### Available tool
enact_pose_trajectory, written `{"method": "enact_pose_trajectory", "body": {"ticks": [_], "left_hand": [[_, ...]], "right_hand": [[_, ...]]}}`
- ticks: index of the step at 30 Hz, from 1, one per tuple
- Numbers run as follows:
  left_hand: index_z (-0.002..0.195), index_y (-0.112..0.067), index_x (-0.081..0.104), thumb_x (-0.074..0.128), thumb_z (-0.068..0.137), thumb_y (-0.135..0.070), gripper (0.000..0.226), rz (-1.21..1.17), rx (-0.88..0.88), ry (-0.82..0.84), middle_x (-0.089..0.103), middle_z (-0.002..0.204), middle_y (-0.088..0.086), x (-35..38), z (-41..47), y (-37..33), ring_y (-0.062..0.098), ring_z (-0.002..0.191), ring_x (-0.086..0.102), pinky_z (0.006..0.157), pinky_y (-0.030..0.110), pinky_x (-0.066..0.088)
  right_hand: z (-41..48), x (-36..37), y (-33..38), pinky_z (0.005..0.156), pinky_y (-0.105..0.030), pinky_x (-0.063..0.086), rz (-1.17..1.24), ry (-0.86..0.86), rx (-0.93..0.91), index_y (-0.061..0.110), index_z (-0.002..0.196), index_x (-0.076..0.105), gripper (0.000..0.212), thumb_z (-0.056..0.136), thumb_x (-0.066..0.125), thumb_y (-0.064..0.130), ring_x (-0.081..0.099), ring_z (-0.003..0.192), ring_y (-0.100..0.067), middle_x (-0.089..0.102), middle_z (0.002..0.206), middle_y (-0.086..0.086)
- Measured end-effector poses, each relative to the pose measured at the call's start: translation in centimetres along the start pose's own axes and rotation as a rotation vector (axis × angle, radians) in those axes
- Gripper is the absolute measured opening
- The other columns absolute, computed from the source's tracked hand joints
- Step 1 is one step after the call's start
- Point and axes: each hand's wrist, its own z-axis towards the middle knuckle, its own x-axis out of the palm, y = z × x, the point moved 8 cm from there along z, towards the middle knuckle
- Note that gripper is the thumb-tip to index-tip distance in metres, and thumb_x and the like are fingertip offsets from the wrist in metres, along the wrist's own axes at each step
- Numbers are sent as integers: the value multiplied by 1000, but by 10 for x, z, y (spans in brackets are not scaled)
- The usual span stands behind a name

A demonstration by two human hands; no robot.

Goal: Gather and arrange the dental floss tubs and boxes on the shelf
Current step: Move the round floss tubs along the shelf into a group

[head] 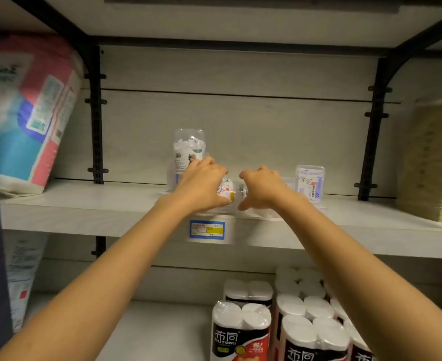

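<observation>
Pale wood-grain shelf, middle level: the task items sit at its centre, above a blue price tag. Left hand is half closed, fingers and thumb curled round a small tub with a cartoon label. Right hand faces it from the right in a C-shape, thumb and forefinger apart — contact with the tub cannot be confirmed. A tall tub stands just behind the left hand; a flat box stands upright right of the right hand.
</observation>
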Motion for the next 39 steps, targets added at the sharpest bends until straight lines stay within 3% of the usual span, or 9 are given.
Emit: {"method": "enact_pose_trajectory", "body": {"ticks": [6,11,16,20,24,29,31,34,39], "left_hand": [[106,-14,58,67,74,-48,48,244,35,214,52,113,8,13,14,-4,19,94,28,92,32,25],[93,-18,52,73,70,-43,40,320,33,254,53,110,6,22,18,2,22,108,36,92,33,26],[104,-13,59,70,68,-54,56,320,76,119,58,109,2,20,19,4,20,109,42,93,31,28],[122,-16,52,72,66,-50,69,61,-31,-120,54,119,4,-3,4,13,21,115,42,96,29,29],[117,-17,48,79,59,-39,69,-255,-190,-450,49,114,1,-28,-35,16,20,102,50,78,25,37],[112,-14,46,82,55,-34,70,-482,-278,-666,45,111,0,-27,-76,-1,21,97,55,75,38,52],[114,-17,48,84,53,-37,73,-694,-259,-637,46,111,-5,-24,-84,1,12,101,53,82,26,50],[119,-22,54,73,61,-49,67,-1183,-292,-412,55,112,-9,-22,-87,17,4,99,56,77,12,49],[109,-26,64,67,78,-31,32,-1301,-333,-226,65,105,1,-32,-89,59,11,94,62,85,24,52]], "right_hand": [[7,8,1,97,-34,27,-142,154,-28,15,129,42,74,70,72,48,44,118,-26,57,124,-6],[12,11,1,99,-34,27,-166,75,-26,14,131,38,80,69,71,53,43,119,-26,56,126,-8],[11,9,-1,95,-34,28,-156,-51,-45,16,127,40,77,68,71,54,44,115,-24,58,123,-5],[-4,-19,-11,99,-35,29,85,-200,-23,18,134,36,79,70,74,43,40,124,-25,49,136,-3],[-45,-40,-25,102,-40,40,723,-405,21,17,139,33,71,80,65,41,46,124,-22,41,143,-1],[-63,-5,-1,81,-28,55,1422,-161,84,18,128,44,60,81,56,54,64,96,-12,60,119,1],[-63,-9,4,70,-19,55,1455,-159,31,16,119,52,45,86,54,47,65,89,-7,64,109,1],[-62,-18,9,76,-23,53,1368,-145,-62,17,118,54,41,88,51,44,64,92,-10,65,108,2],[-55,-33,40,76,-22,48,1276,-113,-170,19,121,46,46,84,52,47,63,91,-7,64,105,6]]}}
